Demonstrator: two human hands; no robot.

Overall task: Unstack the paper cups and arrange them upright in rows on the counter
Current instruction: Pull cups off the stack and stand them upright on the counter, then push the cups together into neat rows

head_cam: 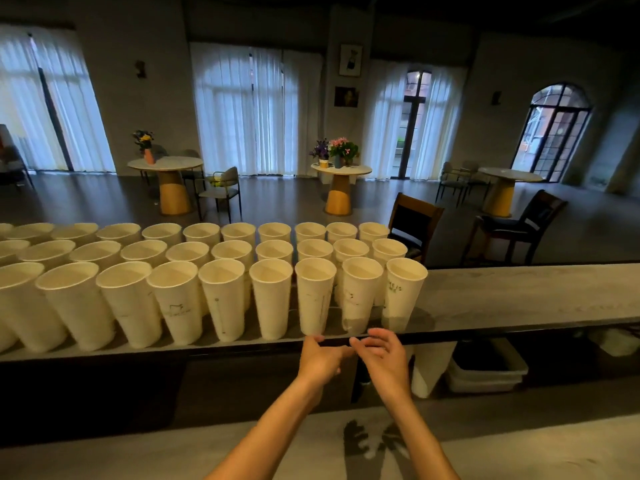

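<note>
Rows of upright paper cups on a long grey surface, two bare hands just below its near edge.

The surface [519,299] runs left to right, carrying three rows of white paper cups [270,299], mouths up, filling its left and middle part. Under it, at right, a shelf holds stacked white bins [488,368]. The left hand [320,358] and right hand [382,358] meet close together near the front row; each grip is loose, fingers relaxed, holding nothing.

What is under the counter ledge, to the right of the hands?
Under the counter: a white bin and stacked grey tubs. The ledge covers their tops; what they hold is unseen.
</note>
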